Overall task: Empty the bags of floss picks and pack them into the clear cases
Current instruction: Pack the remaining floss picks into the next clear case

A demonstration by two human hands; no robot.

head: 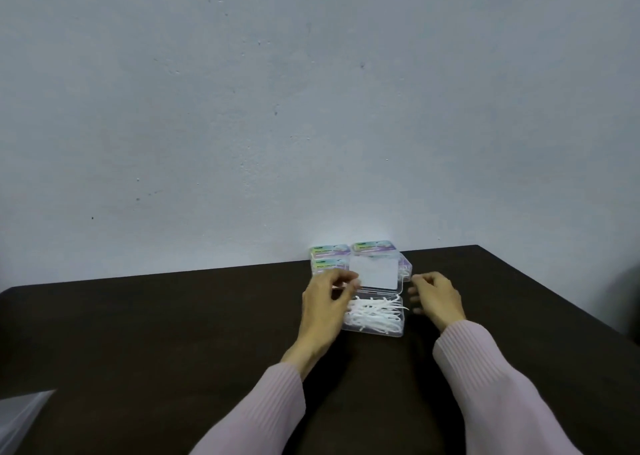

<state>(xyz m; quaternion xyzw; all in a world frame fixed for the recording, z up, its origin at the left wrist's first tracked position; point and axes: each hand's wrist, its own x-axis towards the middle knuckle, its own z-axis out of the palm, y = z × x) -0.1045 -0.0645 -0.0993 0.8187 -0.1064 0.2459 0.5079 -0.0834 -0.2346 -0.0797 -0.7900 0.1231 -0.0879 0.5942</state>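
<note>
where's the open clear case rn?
Head view, right of centre on the dark table: the open clear case sits between the left hand and right hand, floss picks inside, just before the stacked labelled cases.

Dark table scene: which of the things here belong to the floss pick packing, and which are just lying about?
Part of the job:
- open clear plastic case with its lid up
- white floss picks heaped inside it
- stacked closed cases with colourful labels
- left hand and right hand beside the case

Just lying about:
- clear plastic sheet or bag at the table's near left edge; possibly an emptied bag, cannot tell
</note>
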